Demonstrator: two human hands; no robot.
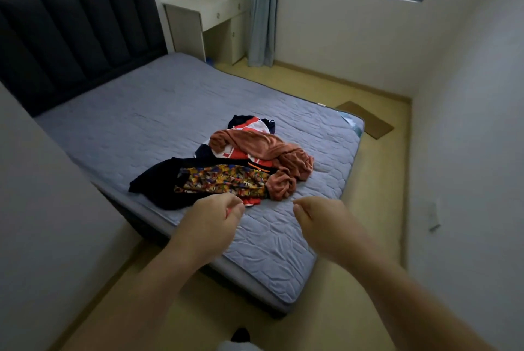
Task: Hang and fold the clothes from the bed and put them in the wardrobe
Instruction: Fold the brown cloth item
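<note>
I can read no word, number or brand anywhere in front of me. The red, white and navy garment [247, 124] at the far side of the pile shows white marks on red near its left edge, too blurred to read as letters.

Bed cover [170, 112]: quilted grey cloth, matt. Headboard [71, 32]: dark padded fabric. Rust garment [263, 146]: plush, fuzzy. Desk [204, 7]: smooth white.
</note>
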